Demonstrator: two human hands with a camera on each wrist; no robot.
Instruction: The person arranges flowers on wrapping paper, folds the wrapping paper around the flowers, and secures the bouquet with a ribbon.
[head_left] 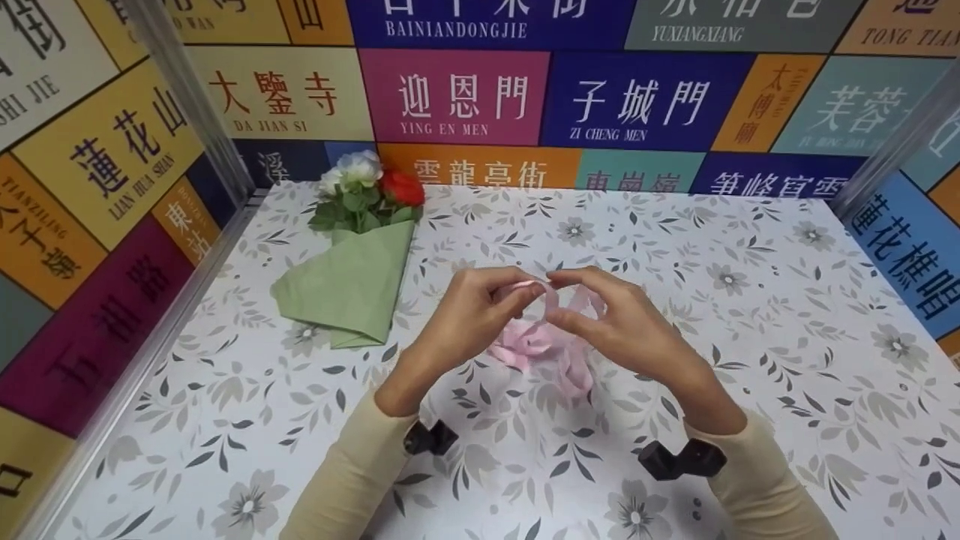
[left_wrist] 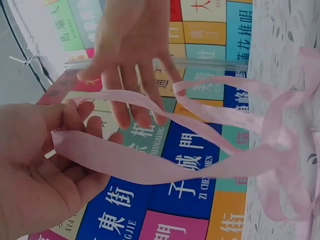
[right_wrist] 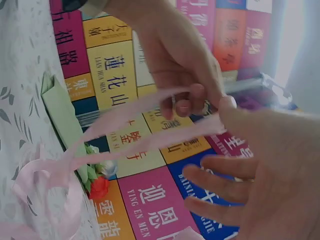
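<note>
Left wrist: left hand [left_wrist: 47, 175] pinches ribbon [left_wrist: 150, 170], exact contact hidden by fingers. Right hand [right_wrist: 272, 167] fingers spread; can't tell if its fingertip touches ribbon. Slack loops trail from pinch to table [head_left: 675, 255], tangled, ends unclear.

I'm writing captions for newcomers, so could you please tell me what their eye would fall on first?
Probably the pink ribbon, pinched in the left hand and trailing onto the patterned table. Next, the red flower and white flower in green wrapping, at the table's far left. Bold multicoloured panels rise behind.
</note>
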